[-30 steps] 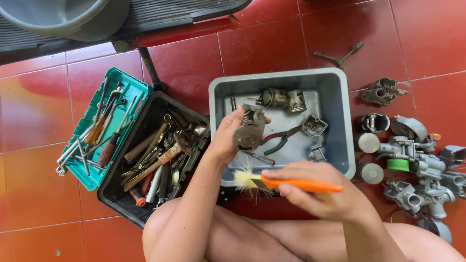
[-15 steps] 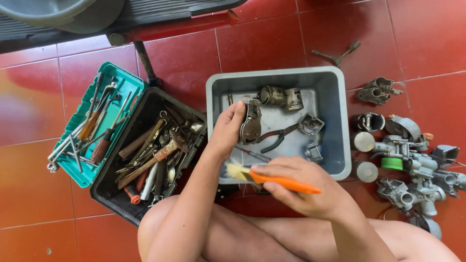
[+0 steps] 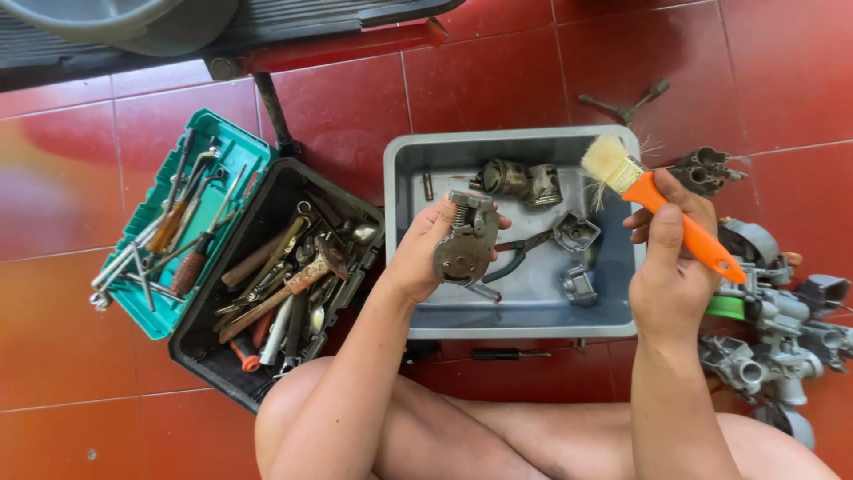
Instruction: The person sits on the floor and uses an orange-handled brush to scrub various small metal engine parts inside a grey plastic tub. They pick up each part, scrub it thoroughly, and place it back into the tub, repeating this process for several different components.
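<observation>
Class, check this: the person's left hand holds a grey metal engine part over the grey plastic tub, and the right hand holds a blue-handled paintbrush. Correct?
Not quite. The head view shows the right hand holding an orange-handled paintbrush, not blue. The left hand does hold the grey metal engine part over the grey plastic tub.

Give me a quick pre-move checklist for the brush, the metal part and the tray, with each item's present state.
1. Left hand grips the metal engine part: ok, fingers wrapped round it, held above the grey tray.
2. Right hand holds the orange-handled brush: ok, bristles up and pointing away from the part.
3. Bristles touching the part: not ok, they are apart.
4. Bristles clean: cannot tell.
5. Tray room beneath the part: not ok, pliers and small castings lie there.
6. Black toolbox open beside the tray: ok.
</observation>
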